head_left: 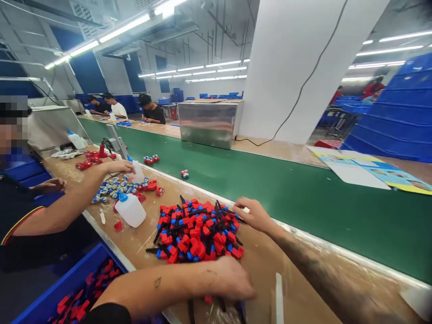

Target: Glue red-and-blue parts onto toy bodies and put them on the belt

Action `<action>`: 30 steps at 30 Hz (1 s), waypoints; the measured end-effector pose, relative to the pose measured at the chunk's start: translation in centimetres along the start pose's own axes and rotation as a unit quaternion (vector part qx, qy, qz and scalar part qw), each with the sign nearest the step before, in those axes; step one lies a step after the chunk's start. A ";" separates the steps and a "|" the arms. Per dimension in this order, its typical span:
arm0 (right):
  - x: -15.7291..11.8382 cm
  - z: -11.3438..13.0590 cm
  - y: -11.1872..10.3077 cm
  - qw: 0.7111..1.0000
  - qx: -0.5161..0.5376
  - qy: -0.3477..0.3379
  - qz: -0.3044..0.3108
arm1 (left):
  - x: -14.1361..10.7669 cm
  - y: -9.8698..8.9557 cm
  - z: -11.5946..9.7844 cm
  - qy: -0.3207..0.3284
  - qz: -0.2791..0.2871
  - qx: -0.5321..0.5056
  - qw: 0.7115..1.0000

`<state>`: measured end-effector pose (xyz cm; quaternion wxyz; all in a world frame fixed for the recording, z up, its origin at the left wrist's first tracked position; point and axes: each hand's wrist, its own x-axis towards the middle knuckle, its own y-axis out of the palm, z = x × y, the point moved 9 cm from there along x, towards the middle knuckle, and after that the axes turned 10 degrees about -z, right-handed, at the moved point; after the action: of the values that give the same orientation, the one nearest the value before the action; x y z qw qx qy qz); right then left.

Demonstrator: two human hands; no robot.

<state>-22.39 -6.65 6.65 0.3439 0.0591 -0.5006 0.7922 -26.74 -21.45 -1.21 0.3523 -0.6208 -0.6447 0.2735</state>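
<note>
Hands apart: left hand (232, 276) blurred at near side of red-blue-black pile (199, 231), right hand (253, 213) curled at its right edge; can't tell either grip. Careless right-hand sweep could knock pieces onto green belt (286, 180).

At 6 o'clock, the left hand (232, 279) is blurred; its grip is indeterminate. The left forearm (162, 285) hides the near edge of the parts pile (199, 234). The bottom edge crops the clear plastic (222, 312) and, at 8 o'clock, the blue bin (62, 288). At 9 o'clock, the left edge crops the co-worker (20, 216). At 10 o'clock, objects handled by the distant workers (153, 112) are too small to identify.
</note>
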 end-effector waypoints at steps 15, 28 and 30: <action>26.2 -2.1 23.6 0.991 0.013 -0.073 0.113 | -1.8 -11.8 12.6 -0.004 -0.229 -0.105 0.968; -9.2 -0.5 -9.5 0.960 0.251 0.024 -0.121 | -1.5 -0.9 -5.1 0.139 -0.124 -0.216 0.958; -16.9 -3.1 -12.5 0.916 0.303 0.124 -0.233 | -2.2 2.7 -8.9 0.170 -0.067 -0.224 0.957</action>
<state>-1.28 -8.98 7.07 0.5434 0.1771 -0.1622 0.8044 -18.08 -24.20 1.78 0.3267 -0.6767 -0.6597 -0.0115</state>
